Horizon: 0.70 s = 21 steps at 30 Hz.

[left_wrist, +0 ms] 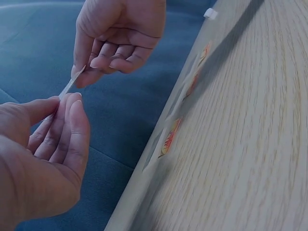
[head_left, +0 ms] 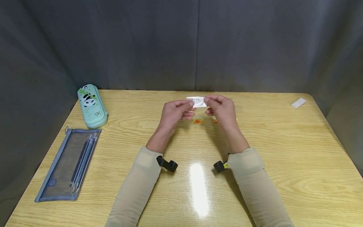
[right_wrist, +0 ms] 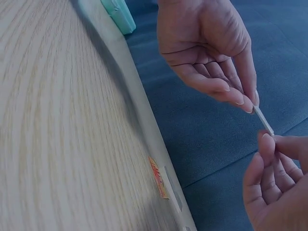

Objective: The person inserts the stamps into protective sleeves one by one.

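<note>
A small, thin white rectangular piece with a shiny surface is held up between both hands above the far part of the table. My left hand pinches its left end between thumb and fingers. At the other end, the thumb and fingers of my right hand pinch it too. Both wrist views show the white piece nearly edge-on, stretched straight from one set of fingertips to the other. Below the hands, small orange-and-yellow printed pieces lie on the table, some partly hidden by the right hand.
A mint pencil case with panda pictures lies at the back left. Nearer, a blue mesh zip pouch contains several pencils. A small white block lies by the far right corner. Dark curtains hang behind the table.
</note>
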Available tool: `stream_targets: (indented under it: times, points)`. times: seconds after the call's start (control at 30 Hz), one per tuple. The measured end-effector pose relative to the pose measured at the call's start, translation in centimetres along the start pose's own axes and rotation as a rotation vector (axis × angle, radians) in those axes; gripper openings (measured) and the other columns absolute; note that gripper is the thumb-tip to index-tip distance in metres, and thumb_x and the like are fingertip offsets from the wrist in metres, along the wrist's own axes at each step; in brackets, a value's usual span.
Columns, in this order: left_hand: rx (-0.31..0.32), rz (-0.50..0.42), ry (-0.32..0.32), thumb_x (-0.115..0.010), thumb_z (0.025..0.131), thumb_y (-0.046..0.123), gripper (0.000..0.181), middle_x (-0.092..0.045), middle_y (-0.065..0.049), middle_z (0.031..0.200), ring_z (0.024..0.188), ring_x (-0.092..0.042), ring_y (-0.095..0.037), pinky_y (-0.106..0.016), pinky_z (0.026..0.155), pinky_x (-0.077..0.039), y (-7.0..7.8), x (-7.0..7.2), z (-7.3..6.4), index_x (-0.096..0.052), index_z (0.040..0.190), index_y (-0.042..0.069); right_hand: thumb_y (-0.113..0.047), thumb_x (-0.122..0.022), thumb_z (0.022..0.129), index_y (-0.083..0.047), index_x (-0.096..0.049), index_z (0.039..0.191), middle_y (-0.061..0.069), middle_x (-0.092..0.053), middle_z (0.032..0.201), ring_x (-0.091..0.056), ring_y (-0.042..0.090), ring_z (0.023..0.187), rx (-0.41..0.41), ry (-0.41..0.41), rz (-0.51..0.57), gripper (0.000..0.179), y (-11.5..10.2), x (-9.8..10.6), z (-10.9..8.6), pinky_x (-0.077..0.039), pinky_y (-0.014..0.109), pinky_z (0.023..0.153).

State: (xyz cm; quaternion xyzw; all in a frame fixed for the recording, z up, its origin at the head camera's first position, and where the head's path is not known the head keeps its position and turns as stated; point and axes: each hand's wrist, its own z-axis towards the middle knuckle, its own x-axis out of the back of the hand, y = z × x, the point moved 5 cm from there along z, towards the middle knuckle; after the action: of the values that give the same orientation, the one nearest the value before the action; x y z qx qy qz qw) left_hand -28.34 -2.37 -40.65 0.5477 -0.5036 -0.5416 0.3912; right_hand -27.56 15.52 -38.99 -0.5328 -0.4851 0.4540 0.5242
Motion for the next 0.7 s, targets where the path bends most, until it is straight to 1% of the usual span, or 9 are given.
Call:
stream_targets:
  times: [0.1, 0.27, 0.37, 0.5, 0.53, 0.6, 0.7]
  points:
    - [0.002, 0.016, 0.001, -0.074, 0.094, 0.015, 0.025, -0.077, -0.006, 0.084, 0.065, -0.074, -0.01, -0.027, 0.064, -0.063, 0.03, 0.17, -0.01, -0.075, 0.111, -0.003, -0.019, -0.069, 0.098, 0.002, -0.069, 0.114, -0.005, -0.068, 0.088, -0.063, 0.004, 0.06, -0.009, -0.043, -0.005, 0.027, -0.04, -0.12, 0.09, -0.058, 0.018, 0.063]
    - [0.026, 0.051, -0.009, -0.074, 0.094, 0.016, 0.026, -0.078, -0.016, 0.094, 0.066, -0.074, -0.011, -0.025, 0.063, -0.063, -0.09, 0.58, 0.11, -0.074, 0.114, -0.002, -0.019, -0.066, 0.1, 0.004, -0.067, 0.125, -0.004, -0.068, 0.089, -0.065, 0.005, 0.064, -0.068, -0.151, -0.013, 0.034, 0.09, 0.02, 0.17, -0.06, 0.019, 0.066]
    - [0.045, 0.067, -0.031, -0.074, 0.094, 0.016, 0.028, -0.076, -0.024, 0.104, 0.067, -0.074, -0.01, -0.025, 0.064, -0.063, -0.11, 0.57, 0.25, -0.073, 0.116, -0.002, -0.017, -0.065, 0.101, 0.004, -0.065, 0.129, -0.004, -0.069, 0.091, -0.066, 0.005, 0.066, -0.101, -0.202, -0.015, 0.035, 0.13, 0.33, 0.12, -0.06, 0.019, 0.067]
    - [0.085, 0.066, -0.065, -0.073, 0.095, 0.016, 0.029, -0.072, -0.03, 0.111, 0.067, -0.074, -0.011, -0.025, 0.064, -0.063, -0.13, 0.45, 0.45, -0.072, 0.117, -0.003, -0.015, -0.063, 0.101, 0.005, -0.063, 0.13, -0.002, -0.068, 0.09, -0.067, 0.006, 0.067, -0.124, -0.236, -0.016, 0.035, 0.09, 0.64, 0.12, -0.06, 0.019, 0.067]
    - [0.096, 0.066, -0.073, -0.073, 0.095, 0.015, 0.029, -0.073, -0.029, 0.109, 0.066, -0.074, -0.011, -0.025, 0.064, -0.063, -0.21, 0.46, 0.49, -0.072, 0.117, -0.003, -0.015, -0.063, 0.101, 0.006, -0.063, 0.13, -0.002, -0.068, 0.09, -0.068, 0.006, 0.067, -0.126, -0.239, -0.019, 0.036, 0.16, 0.68, 0.1, -0.06, 0.019, 0.067]
    - [0.123, 0.062, -0.089, -0.072, 0.095, 0.015, 0.029, -0.076, -0.023, 0.102, 0.066, -0.074, -0.011, -0.024, 0.063, -0.062, -0.38, 0.49, 0.55, -0.072, 0.118, -0.003, -0.016, -0.064, 0.101, 0.005, -0.064, 0.13, -0.002, -0.067, 0.089, -0.068, 0.006, 0.067, -0.129, -0.238, -0.029, 0.036, 0.32, 0.71, 0.13, -0.06, 0.019, 0.068]
    - [0.163, 0.059, -0.107, -0.072, 0.095, 0.014, 0.029, -0.078, -0.011, 0.09, 0.066, -0.074, -0.01, -0.023, 0.062, -0.062, -0.69, 0.56, 0.63, -0.071, 0.119, -0.003, -0.018, -0.066, 0.1, 0.005, -0.065, 0.128, -0.001, -0.069, 0.088, -0.069, 0.006, 0.068, -0.134, -0.236, -0.041, 0.036, 0.54, 0.65, 0.21, -0.061, 0.02, 0.069]
